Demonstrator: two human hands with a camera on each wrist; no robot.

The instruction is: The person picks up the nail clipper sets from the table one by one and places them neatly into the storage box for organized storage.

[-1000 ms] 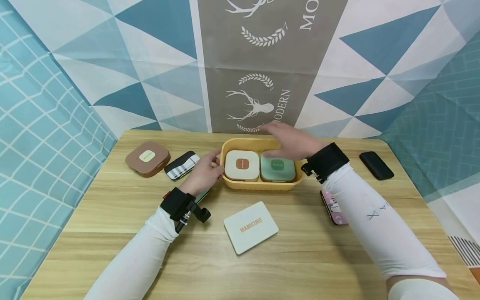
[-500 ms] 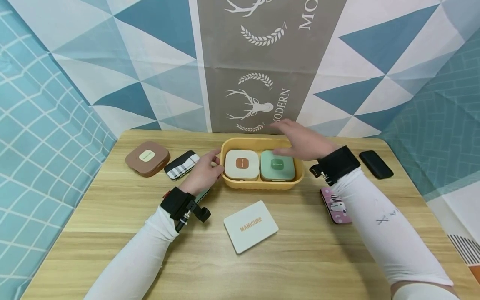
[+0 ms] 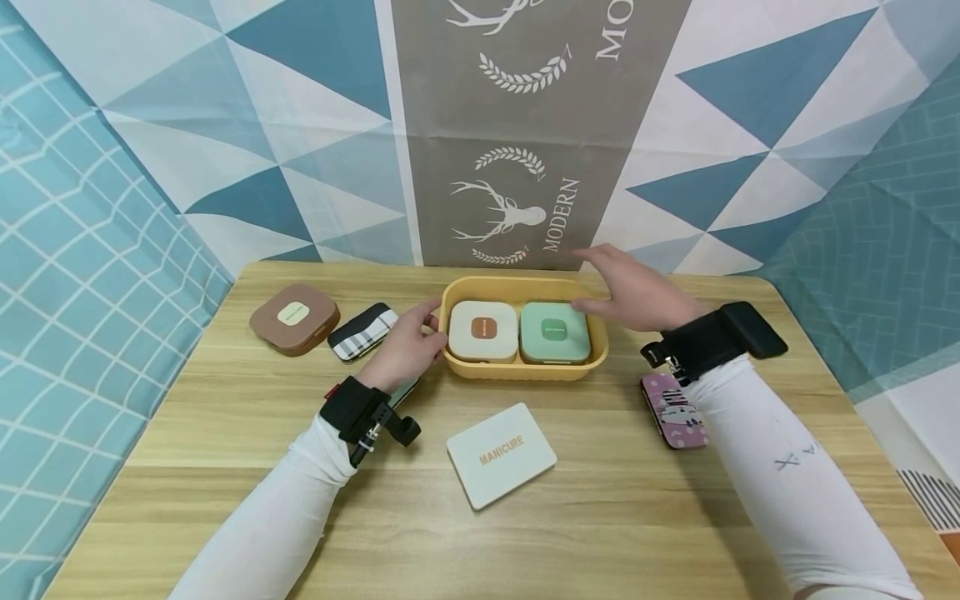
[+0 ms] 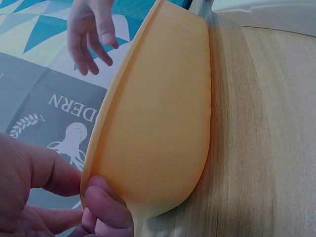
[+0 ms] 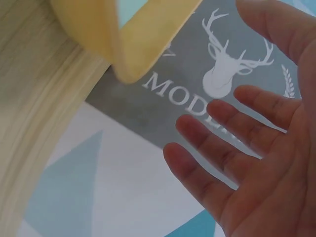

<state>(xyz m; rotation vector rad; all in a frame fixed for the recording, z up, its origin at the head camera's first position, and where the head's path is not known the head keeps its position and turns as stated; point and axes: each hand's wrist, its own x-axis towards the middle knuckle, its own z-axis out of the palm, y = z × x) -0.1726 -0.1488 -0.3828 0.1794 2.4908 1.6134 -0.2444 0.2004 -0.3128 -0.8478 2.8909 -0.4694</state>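
Note:
A yellow oblong basket (image 3: 517, 369) stands at the back middle of the table. In it a white case (image 3: 483, 342) with a brown label and a green case (image 3: 555, 343) with a green label lie side by side. My left hand (image 3: 405, 348) is at the basket's left end; the left wrist view shows its thumb and fingers pinching the rim (image 4: 98, 131). Near the right end hovers my right hand (image 3: 637, 292), fingers spread, nothing in it. The right wrist view shows its palm (image 5: 276, 182) apart from the basket.
A white card marked MANICURE (image 3: 502, 455) lies in front of the basket. To the left are a brown case (image 3: 294, 318) and a plaid-patterned case (image 3: 363, 332); a greenish item (image 3: 403, 392) is partly under the left hand. At right lie a pink case (image 3: 675, 412) and a black one (image 3: 756, 329).
My right hand has moved to the right, from above the green case to the basket's right end. The left hand and basket have stayed put.

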